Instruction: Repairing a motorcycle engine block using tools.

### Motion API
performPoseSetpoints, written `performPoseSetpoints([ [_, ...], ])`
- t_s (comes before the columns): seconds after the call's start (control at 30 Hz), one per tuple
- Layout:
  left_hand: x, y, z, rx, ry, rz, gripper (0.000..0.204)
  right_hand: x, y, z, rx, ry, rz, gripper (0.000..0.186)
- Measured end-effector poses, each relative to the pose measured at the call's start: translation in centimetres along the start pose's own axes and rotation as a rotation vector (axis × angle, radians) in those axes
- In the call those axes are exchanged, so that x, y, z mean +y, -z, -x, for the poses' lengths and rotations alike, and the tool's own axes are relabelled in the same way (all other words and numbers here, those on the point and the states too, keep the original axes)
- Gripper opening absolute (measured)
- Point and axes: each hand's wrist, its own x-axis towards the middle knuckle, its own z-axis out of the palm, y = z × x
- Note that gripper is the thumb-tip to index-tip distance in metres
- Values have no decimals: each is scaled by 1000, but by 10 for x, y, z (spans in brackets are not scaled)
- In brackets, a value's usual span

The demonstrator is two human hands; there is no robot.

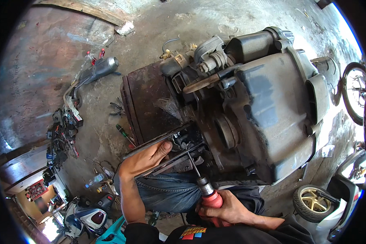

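Note:
A large greasy scooter engine block (268, 105) rests on a rusty metal stand (148, 101) in front of me. My left hand (146, 157) grips the stand's front edge beside a dark metal bracket (179, 160), thumb on top. My right hand (227, 209) is closed around the red handle of a screwdriver (209, 193). Its thin shaft (193, 162) slants up and to the left into the engine's underside near the bracket. My jeans-clad knee (171, 191) sits just under both hands.
A grey exhaust muffler (99, 69) lies on the concrete floor at upper left, with cables and parts (65, 130) strewn below it. A green-handled screwdriver (124, 134) lies left of the stand. A gold-rimmed scooter wheel (313, 201) is at lower right, a motorcycle wheel (354, 91) far right.

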Motion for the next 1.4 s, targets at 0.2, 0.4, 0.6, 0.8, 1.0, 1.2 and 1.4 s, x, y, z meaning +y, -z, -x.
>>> performPoseSetpoints([
  [0.2,1,0,1,-13,25,6,56,-5,1,1,27,64,71,31],
  [0.4,-1,-1,1,1,9,18,56,-10,1,3,26,92,128,27],
  [0.6,0,0,1,12,3,-39,54,-11,3,2,-13,72,38,27],
  [0.8,-1,2,0,-10,1,-55,51,-9,5,1,5,57,113,28],
  [1.0,-3,-1,0,-1,-57,1,49,-11,8,-1,-36,98,116,30],
  [1.2,-4,0,0,1,-70,-48,47,-12,8,1,-39,93,203,27],
  [1.4,-4,-2,-1,22,-122,33,46,-6,5,2,0,44,181,24],
])
